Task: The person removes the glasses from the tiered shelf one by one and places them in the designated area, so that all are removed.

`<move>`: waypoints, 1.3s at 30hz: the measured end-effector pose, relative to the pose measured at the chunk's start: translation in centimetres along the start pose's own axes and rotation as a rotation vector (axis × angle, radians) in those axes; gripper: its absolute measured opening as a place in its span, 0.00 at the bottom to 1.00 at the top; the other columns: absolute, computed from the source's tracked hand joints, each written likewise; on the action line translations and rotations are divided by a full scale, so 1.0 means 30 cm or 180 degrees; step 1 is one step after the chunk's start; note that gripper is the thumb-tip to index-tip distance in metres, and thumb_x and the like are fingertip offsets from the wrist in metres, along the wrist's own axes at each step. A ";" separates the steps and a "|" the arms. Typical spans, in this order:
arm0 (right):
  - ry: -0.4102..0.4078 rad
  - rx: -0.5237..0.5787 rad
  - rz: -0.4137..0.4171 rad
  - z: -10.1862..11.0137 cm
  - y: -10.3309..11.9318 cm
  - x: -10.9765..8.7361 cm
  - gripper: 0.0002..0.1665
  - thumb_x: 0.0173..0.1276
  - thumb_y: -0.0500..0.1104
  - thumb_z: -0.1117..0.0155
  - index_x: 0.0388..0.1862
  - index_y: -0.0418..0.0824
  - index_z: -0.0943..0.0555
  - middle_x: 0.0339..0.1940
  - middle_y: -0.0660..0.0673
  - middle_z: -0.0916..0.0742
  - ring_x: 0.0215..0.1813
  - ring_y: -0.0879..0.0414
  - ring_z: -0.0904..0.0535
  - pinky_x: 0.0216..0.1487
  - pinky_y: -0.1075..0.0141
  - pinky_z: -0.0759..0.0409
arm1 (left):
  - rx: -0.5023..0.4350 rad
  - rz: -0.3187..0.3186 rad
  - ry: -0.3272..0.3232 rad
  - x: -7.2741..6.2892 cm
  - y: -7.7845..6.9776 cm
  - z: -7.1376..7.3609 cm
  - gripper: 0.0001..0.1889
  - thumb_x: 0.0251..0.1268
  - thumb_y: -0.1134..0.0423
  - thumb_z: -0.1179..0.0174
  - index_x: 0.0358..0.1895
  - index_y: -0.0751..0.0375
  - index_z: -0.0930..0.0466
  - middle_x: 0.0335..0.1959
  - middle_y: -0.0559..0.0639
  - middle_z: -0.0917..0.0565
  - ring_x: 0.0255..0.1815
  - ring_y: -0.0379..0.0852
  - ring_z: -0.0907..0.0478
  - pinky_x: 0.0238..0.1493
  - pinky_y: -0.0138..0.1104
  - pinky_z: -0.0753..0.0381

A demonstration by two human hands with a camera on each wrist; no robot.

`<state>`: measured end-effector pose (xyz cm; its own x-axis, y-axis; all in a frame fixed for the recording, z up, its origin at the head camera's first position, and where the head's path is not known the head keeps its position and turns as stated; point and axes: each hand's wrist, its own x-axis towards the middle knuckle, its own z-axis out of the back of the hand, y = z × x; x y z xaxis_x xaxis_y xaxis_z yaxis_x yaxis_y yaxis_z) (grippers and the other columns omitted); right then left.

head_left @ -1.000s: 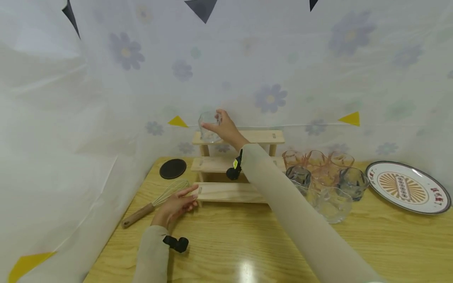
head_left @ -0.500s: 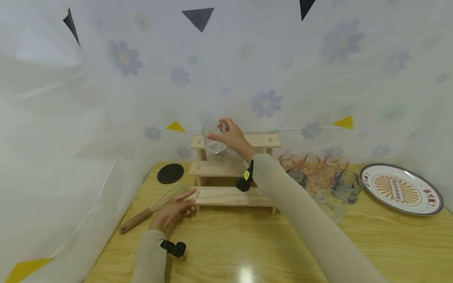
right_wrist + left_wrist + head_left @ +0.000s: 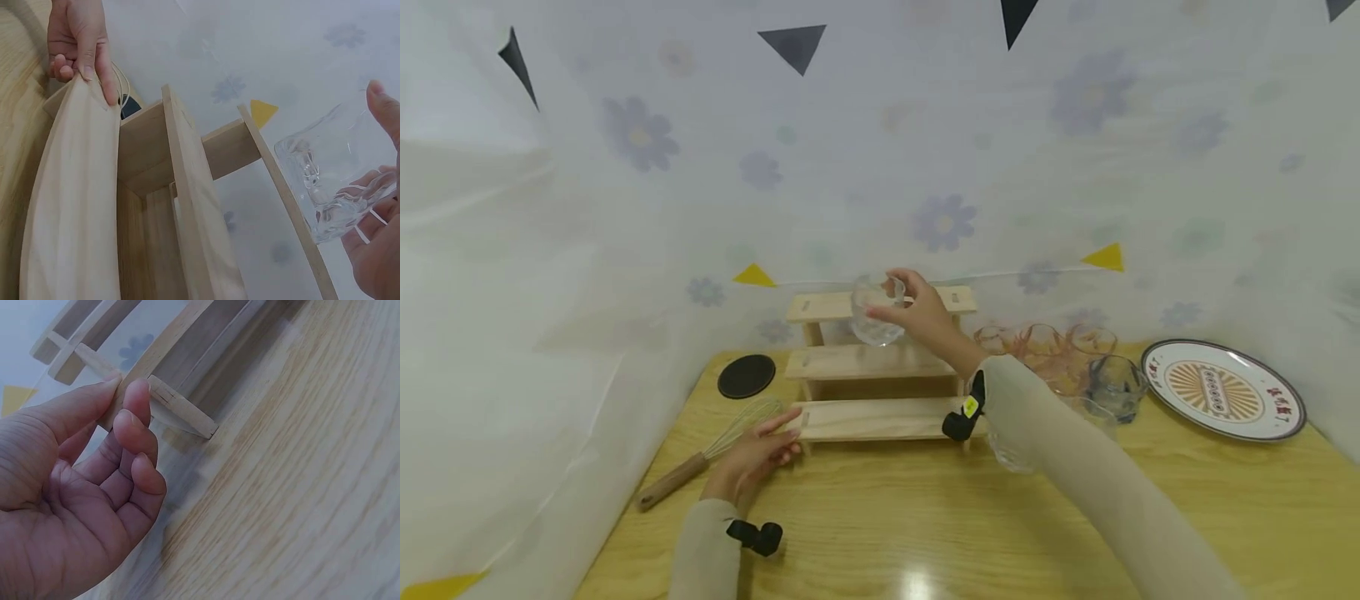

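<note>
A three-tier wooden stand (image 3: 872, 418) like a small staircase stands at the back of the table. At the left end of its lowest board, my left hand (image 3: 747, 462) pinches the board between thumb and fingers; the left wrist view shows the thumb (image 3: 94, 400) on top, other fingers curled below. My right hand (image 3: 928, 321) grips a clear glass cup (image 3: 871, 321) by its side, thumb toward me. In the head view the cup overlaps the front of the top board. The right wrist view shows the cup (image 3: 331, 156) beside the top board's edge (image 3: 284, 194), its thick faceted base turned toward the board.
Several pink glasses (image 3: 1093, 340) and a dark grey glass (image 3: 1116, 387) stand right of the stand, partly behind my right sleeve. A patterned plate (image 3: 1225, 390) lies farther right. On the left are a whisk (image 3: 673, 482) and a round black coaster (image 3: 747, 377).
My right hand has carried the clear glass cup rightward along the top board, and a little lower and nearer. The left hand stays on the lowest board. The head view has shifted slightly.
</note>
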<state>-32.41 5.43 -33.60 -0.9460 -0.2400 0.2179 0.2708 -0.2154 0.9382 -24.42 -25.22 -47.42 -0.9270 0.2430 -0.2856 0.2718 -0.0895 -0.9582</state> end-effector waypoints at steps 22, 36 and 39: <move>-0.0392 -0.0180 -0.0103 0.365 -0.076 -0.432 0.41 0.62 0.46 0.31 0.71 0.44 0.38 0.69 0.43 0.34 0.72 0.47 0.44 0.58 0.64 0.28 | 0.0018 0.0016 0.0121 0.001 -0.016 0.037 0.33 0.68 0.62 0.42 0.74 0.57 0.44 0.26 0.45 0.17 0.25 0.35 0.26 0.32 0.27 0.25; -0.1039 -0.0732 -0.0085 0.616 -0.124 -0.660 0.39 0.65 0.39 0.35 0.72 0.51 0.39 0.55 0.60 0.27 0.58 0.70 0.35 0.43 0.83 0.29 | 0.0025 0.0025 -0.0029 -0.021 -0.021 0.057 0.32 0.68 0.62 0.43 0.73 0.57 0.43 0.26 0.44 0.17 0.25 0.35 0.25 0.32 0.27 0.25; -0.1139 -0.0841 -0.0246 0.650 -0.158 -0.712 0.39 0.66 0.41 0.36 0.73 0.53 0.41 0.58 0.60 0.29 0.59 0.70 0.36 0.42 0.84 0.30 | 0.0039 0.0021 0.0004 -0.023 -0.021 0.056 0.33 0.68 0.61 0.42 0.73 0.57 0.44 0.27 0.44 0.17 0.25 0.35 0.25 0.32 0.27 0.24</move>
<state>-16.96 30.05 -37.47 -0.9547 0.1187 0.2728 0.1893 -0.4652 0.8647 -24.39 -26.97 -46.58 -0.9248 0.2437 -0.2920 0.2748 -0.1029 -0.9560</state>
